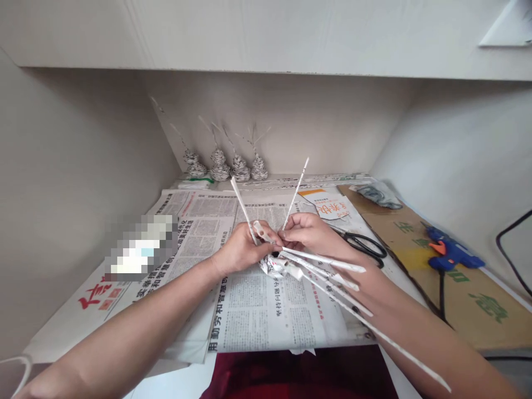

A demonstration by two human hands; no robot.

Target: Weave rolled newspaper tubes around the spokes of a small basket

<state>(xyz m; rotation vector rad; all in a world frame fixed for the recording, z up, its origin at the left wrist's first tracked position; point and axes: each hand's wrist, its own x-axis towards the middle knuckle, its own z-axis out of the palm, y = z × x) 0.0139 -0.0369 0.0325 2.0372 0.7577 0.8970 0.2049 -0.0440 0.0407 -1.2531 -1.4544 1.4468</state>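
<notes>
Between my hands, over the newspaper, is a small woven piece (272, 267) of rolled paper with several long paper sticks (332, 263) fanning out to the right and toward me. My left hand (245, 246) is closed on its left side, thumb over the top. One paper stick rises up and left by those fingers. My right hand (305, 230) pinches at the piece's upper right, where another thin paper stick (297, 191) stands up from the fingertips. The fingers hide part of the weave.
Newspaper sheets (249, 327) cover the table. Several woven paper gourds (219, 166) stand at the back left. Black-handled scissors (368, 246) lie right of my right forearm. A blue glue gun (453, 252) rests on cardboard (415, 282). An overhead panel (266, 39) juts above.
</notes>
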